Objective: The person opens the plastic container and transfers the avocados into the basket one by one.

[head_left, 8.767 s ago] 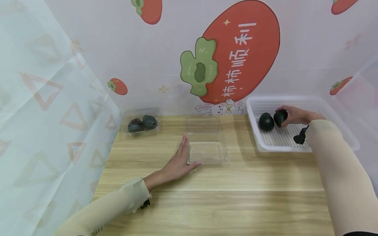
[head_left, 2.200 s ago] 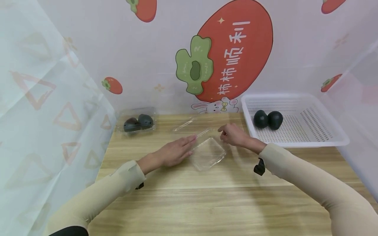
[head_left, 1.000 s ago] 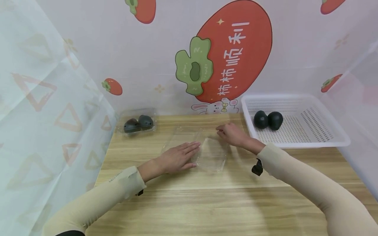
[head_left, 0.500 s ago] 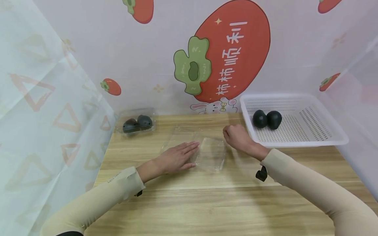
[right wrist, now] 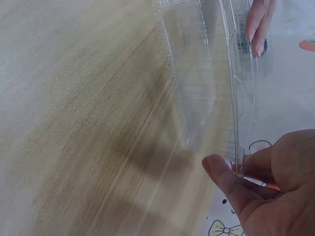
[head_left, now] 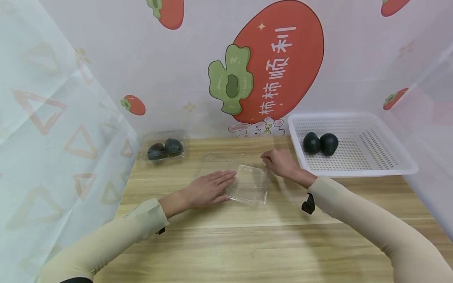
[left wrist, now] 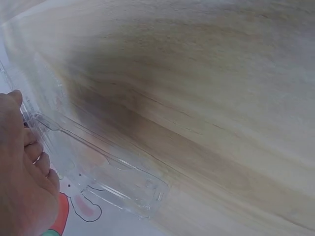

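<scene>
Between both hands a clear plastic clamshell box (head_left: 247, 184) lies on the table, one section spreading back and left behind the left hand. My left hand (head_left: 207, 190) rests along its left side with fingers extended; in the right wrist view two left fingertips (right wrist: 258, 24) touch the box wall. My right hand (head_left: 280, 162) is at the back right; the right wrist view has its thumb (right wrist: 219, 169) and fingers pinching the box's rim (right wrist: 237, 128). The left wrist view shows the left hand (left wrist: 22, 172) against the box (left wrist: 108, 162). How the box's two halves join is hard to see.
A white perforated basket (head_left: 361, 173) stands at the back right, holding two dark avocados (head_left: 329, 144) side by side. Another clear box (head_left: 162, 135) with two dark avocado-like items (head_left: 174, 147) sits at the back left. A printed wall (head_left: 198, 70) borders the table behind.
Earlier the right hand gripped an avocado in the basket; now it is at the box. The box has turned, with its back section farther left. Lately the right hand drew slightly left.
</scene>
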{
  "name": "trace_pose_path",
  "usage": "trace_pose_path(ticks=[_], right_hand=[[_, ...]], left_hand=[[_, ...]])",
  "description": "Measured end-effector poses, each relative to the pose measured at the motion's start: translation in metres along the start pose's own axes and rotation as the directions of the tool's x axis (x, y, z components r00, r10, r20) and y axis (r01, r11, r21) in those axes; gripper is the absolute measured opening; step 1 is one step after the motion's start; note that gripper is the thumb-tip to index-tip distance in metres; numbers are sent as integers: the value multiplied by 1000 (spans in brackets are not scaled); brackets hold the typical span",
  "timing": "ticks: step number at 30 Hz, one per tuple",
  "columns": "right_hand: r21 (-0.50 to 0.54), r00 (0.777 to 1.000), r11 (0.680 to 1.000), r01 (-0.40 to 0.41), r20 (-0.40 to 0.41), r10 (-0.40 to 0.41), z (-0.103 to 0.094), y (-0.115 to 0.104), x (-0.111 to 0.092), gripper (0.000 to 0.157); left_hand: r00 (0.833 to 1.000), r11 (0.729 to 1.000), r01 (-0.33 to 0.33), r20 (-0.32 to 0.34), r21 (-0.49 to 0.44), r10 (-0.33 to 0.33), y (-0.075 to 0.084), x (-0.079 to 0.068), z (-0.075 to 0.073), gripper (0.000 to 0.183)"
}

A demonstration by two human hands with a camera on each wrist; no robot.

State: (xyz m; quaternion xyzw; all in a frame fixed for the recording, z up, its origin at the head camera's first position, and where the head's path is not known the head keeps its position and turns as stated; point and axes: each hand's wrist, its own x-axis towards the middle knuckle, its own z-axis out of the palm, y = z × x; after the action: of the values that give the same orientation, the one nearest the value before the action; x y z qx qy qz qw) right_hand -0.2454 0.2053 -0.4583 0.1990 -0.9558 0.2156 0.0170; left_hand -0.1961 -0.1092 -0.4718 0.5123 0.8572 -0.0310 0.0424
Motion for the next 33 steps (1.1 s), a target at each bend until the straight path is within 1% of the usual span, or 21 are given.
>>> trace_pose_path(ticks=[6, 11, 15, 21, 24, 29, 31, 33], right_hand=[[29, 999, 999, -16, 42, 15, 2, -4, 7, 21], [66, 997, 998, -23, 73, 18, 5, -10, 13, 23], [96, 995, 995, -19, 96, 10, 8, -18, 16, 24], [145, 992, 989, -17, 129, -2, 14, -29, 23, 25], [163, 991, 987, -9, 133, -13, 17, -34, 25, 25], [157, 991, 988, 5, 128, -26, 23, -41, 29, 24], [159, 991, 987, 7, 130, -27, 26, -43, 30, 24], [163, 991, 987, 8, 134, -30, 28, -47, 32, 24]], left_hand=[[1000, 1000, -10, -19, 15, 10, -3, -7, 2, 70], [998, 998, -30, -55, 46, 33, -6, -15, 5, 69], [995, 996, -39, -89, 74, 45, -10, -26, 7, 69], [991, 992, -56, -117, 111, 69, -20, -42, 10, 70], [983, 986, -84, -152, 145, 106, -25, -49, 11, 69], [959, 972, -137, -220, 191, 178, -30, -57, 13, 68], [953, 966, -146, -233, 212, 195, -31, -60, 14, 68], [951, 962, -150, -234, 230, 204, -33, -64, 14, 70]])
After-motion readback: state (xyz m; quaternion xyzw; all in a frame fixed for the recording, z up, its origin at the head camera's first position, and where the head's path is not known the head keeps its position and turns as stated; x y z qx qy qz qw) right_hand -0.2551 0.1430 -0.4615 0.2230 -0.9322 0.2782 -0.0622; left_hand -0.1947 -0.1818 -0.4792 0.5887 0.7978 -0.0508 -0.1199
